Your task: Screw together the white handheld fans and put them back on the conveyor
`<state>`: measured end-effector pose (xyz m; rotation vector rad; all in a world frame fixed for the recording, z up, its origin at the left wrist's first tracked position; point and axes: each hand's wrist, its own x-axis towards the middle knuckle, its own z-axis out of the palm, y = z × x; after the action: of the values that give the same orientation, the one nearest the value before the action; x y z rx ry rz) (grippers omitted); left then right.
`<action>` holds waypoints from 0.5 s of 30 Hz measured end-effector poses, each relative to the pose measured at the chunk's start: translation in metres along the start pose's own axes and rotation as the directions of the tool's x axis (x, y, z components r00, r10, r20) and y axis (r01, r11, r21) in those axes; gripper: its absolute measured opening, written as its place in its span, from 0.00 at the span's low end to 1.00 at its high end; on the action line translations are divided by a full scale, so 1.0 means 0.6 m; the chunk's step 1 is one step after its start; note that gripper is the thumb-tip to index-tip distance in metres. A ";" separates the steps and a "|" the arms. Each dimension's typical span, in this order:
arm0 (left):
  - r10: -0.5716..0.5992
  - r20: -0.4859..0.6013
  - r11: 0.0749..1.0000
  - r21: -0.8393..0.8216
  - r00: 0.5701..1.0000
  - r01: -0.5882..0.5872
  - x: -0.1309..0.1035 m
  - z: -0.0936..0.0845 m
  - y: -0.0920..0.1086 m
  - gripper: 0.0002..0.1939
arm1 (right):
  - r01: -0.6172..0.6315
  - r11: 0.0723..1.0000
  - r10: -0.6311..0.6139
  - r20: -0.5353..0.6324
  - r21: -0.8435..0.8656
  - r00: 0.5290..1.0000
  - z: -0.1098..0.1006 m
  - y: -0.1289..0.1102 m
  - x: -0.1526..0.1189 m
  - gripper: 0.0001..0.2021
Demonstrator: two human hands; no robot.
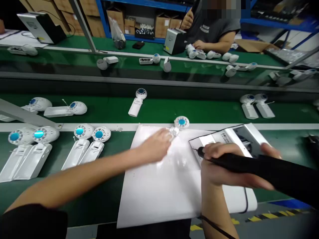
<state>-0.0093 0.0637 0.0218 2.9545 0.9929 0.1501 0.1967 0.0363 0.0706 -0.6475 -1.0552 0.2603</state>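
My left hand (159, 145) is closed around the white body of a small fan unit, over the top part of a white sheet (159, 192). The unit's round head with a blue centre (181, 122) shows beyond my fingers. My right hand (224, 166) grips a black tool (239, 162), its tip pointing left. Beneath and behind the right hand lies a white and silver machine (234, 139) with printed lettering, at the sheet's right side.
White fan units (32, 162) lie in pairs on the green bench at left. More units (136, 107) rest on the green belt beyond a pale rail (112, 127). Across the line sits a person (211, 30) beside another silver and black machine (174, 41).
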 end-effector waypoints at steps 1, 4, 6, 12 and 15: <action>-0.044 0.059 0.999 0.016 0.997 0.043 0.028 -0.012 -0.042 0.15 | 0.038 0.999 -0.038 -0.027 -0.029 0.999 -0.012 -0.010 0.020 0.32; -0.050 0.094 0.999 0.012 0.994 0.049 0.092 -0.047 -0.155 0.18 | 0.036 0.997 -0.036 0.000 -0.061 0.999 -0.045 -0.033 0.066 0.31; -0.042 0.079 0.999 -0.007 0.996 0.043 0.093 -0.062 -0.212 0.19 | -0.012 0.997 0.013 0.008 -0.077 1.000 -0.056 -0.035 0.079 0.31; -0.329 0.109 0.944 0.010 0.938 0.330 -0.084 -0.047 -0.339 0.25 | -0.113 0.985 0.112 -0.014 -0.126 0.994 -0.048 0.001 0.057 0.27; -0.339 0.143 0.938 -0.022 0.930 0.345 -0.149 -0.038 -0.362 0.25 | -0.115 0.987 0.123 0.072 -0.109 0.990 -0.045 -0.003 0.040 0.28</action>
<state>-0.2129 0.1827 0.0261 2.6514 1.4368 -0.0369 0.2318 0.0371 0.0801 -0.8016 -1.1129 0.3384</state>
